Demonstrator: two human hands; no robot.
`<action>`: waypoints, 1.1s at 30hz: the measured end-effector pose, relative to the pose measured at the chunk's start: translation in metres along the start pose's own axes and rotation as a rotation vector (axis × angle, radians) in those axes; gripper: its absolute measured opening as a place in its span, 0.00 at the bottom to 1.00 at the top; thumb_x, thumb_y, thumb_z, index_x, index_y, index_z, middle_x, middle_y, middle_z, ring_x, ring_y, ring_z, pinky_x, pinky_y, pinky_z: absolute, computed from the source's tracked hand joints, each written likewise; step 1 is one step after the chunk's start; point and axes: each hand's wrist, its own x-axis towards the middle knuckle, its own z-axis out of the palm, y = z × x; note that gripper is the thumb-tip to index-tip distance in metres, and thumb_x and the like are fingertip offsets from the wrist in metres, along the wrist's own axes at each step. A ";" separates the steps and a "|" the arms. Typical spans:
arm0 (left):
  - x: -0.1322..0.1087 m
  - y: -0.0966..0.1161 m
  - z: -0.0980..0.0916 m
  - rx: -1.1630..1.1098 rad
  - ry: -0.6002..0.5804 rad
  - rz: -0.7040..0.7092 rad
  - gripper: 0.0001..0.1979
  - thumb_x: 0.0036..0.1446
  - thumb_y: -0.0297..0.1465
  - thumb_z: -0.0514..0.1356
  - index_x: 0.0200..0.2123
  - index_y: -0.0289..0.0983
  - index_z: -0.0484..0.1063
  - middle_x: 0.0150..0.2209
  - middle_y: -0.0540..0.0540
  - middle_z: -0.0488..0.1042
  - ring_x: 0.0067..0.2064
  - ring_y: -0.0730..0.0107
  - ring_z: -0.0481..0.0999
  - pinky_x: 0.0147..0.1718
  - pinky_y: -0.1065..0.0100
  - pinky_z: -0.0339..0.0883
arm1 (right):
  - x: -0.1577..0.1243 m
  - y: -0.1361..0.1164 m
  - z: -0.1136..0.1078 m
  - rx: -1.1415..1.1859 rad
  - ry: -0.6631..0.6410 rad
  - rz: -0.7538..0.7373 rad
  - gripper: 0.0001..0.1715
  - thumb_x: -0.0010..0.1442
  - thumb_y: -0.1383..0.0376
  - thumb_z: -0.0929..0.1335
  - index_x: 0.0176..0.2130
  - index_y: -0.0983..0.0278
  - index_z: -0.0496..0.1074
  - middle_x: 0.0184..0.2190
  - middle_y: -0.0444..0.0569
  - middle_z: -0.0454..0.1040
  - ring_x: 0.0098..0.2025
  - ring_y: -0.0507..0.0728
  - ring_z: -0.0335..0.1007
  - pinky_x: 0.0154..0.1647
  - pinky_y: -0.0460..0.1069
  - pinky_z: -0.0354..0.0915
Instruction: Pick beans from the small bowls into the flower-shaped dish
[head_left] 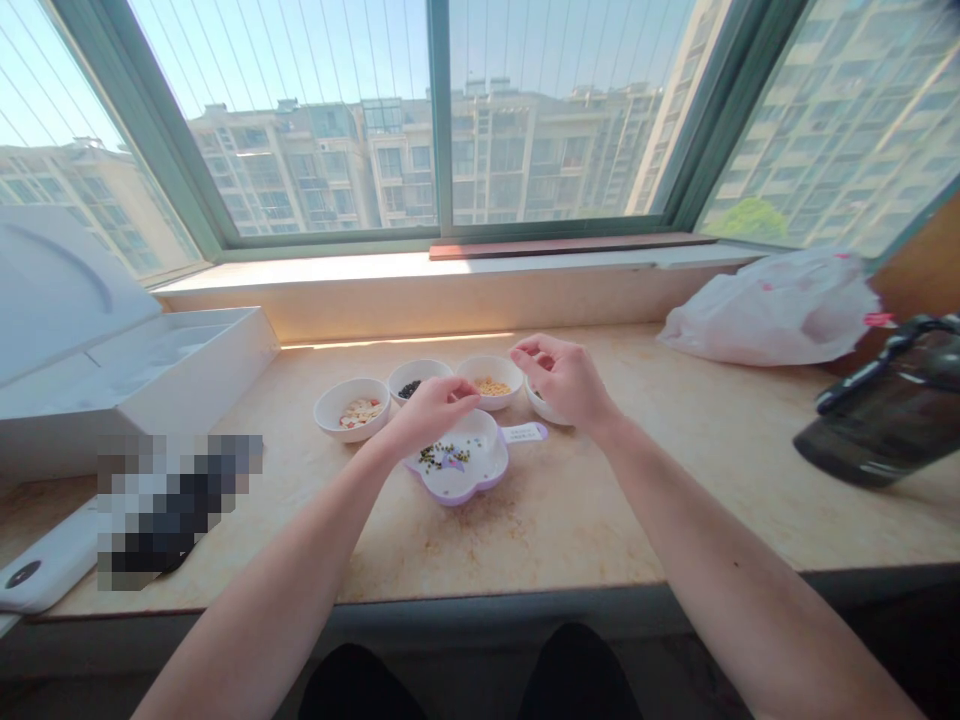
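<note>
Head view: bowl (541,408) behind right hand (564,380)

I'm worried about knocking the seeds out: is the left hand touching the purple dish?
Cannot tell. The head view shows the left hand overlapping the far rim of the purple dish from above, so any contact or gap is hidden.
</note>
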 end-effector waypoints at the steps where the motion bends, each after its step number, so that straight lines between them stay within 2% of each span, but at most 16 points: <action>1: 0.000 -0.002 -0.001 0.135 0.007 0.049 0.07 0.58 0.33 0.62 0.31 0.36 0.77 0.25 0.48 0.72 0.27 0.71 0.67 0.27 0.70 0.55 | 0.003 0.003 -0.003 -0.082 0.034 0.010 0.18 0.65 0.54 0.66 0.38 0.64 0.79 0.36 0.51 0.82 0.30 0.55 0.74 0.37 0.50 0.67; 3: 0.000 -0.004 -0.003 0.354 -0.035 0.145 0.07 0.57 0.29 0.61 0.29 0.37 0.77 0.27 0.47 0.75 0.29 0.70 0.69 0.29 0.69 0.56 | 0.007 0.009 -0.010 -0.246 0.075 0.053 0.17 0.65 0.56 0.66 0.37 0.64 0.80 0.35 0.52 0.82 0.34 0.58 0.75 0.40 0.51 0.67; 5: 0.001 -0.007 -0.002 0.498 -0.132 0.210 0.08 0.56 0.27 0.59 0.27 0.38 0.77 0.26 0.48 0.75 0.28 0.70 0.69 0.29 0.69 0.56 | 0.010 0.015 -0.015 -0.388 0.086 0.125 0.15 0.64 0.59 0.66 0.37 0.64 0.80 0.36 0.53 0.82 0.38 0.60 0.77 0.43 0.52 0.67; 8: 0.001 -0.010 0.003 0.599 -0.267 0.239 0.09 0.55 0.25 0.58 0.27 0.38 0.77 0.25 0.48 0.75 0.26 0.71 0.69 0.29 0.69 0.55 | 0.011 0.025 -0.020 -0.545 0.009 0.246 0.13 0.62 0.62 0.66 0.39 0.63 0.81 0.39 0.54 0.82 0.42 0.63 0.77 0.42 0.53 0.67; 10: 0.001 -0.011 0.006 0.614 -0.309 0.216 0.08 0.56 0.26 0.58 0.29 0.38 0.78 0.24 0.49 0.75 0.25 0.71 0.70 0.27 0.69 0.55 | 0.011 0.030 -0.021 -0.616 -0.081 0.319 0.13 0.61 0.62 0.67 0.40 0.62 0.81 0.40 0.54 0.82 0.43 0.64 0.78 0.41 0.53 0.67; 14: 0.000 -0.013 0.009 0.609 -0.297 0.156 0.05 0.56 0.29 0.61 0.30 0.39 0.77 0.23 0.49 0.75 0.24 0.69 0.70 0.25 0.69 0.53 | 0.010 0.034 -0.019 -0.668 -0.161 0.379 0.15 0.61 0.60 0.68 0.43 0.61 0.81 0.42 0.55 0.82 0.44 0.64 0.77 0.41 0.53 0.67; 19: 0.001 -0.015 0.009 0.579 -0.287 0.143 0.05 0.55 0.30 0.63 0.28 0.39 0.76 0.21 0.49 0.73 0.21 0.69 0.67 0.24 0.68 0.51 | 0.009 0.032 -0.016 -0.654 -0.148 0.359 0.17 0.61 0.57 0.67 0.43 0.61 0.81 0.41 0.56 0.82 0.44 0.64 0.77 0.41 0.53 0.67; 28: 0.003 -0.024 0.014 0.536 -0.229 0.195 0.08 0.53 0.27 0.63 0.23 0.40 0.73 0.22 0.49 0.72 0.24 0.67 0.65 0.27 0.67 0.50 | 0.007 0.028 -0.012 -0.619 -0.169 0.330 0.16 0.61 0.56 0.67 0.42 0.61 0.81 0.41 0.55 0.82 0.43 0.63 0.77 0.40 0.52 0.67; 33: 0.002 -0.016 0.012 0.419 -0.211 0.158 0.08 0.56 0.27 0.62 0.24 0.39 0.72 0.22 0.50 0.70 0.25 0.69 0.64 0.27 0.67 0.50 | 0.006 0.027 -0.011 -0.594 -0.162 0.291 0.15 0.62 0.58 0.67 0.41 0.62 0.81 0.41 0.55 0.82 0.43 0.63 0.77 0.42 0.53 0.67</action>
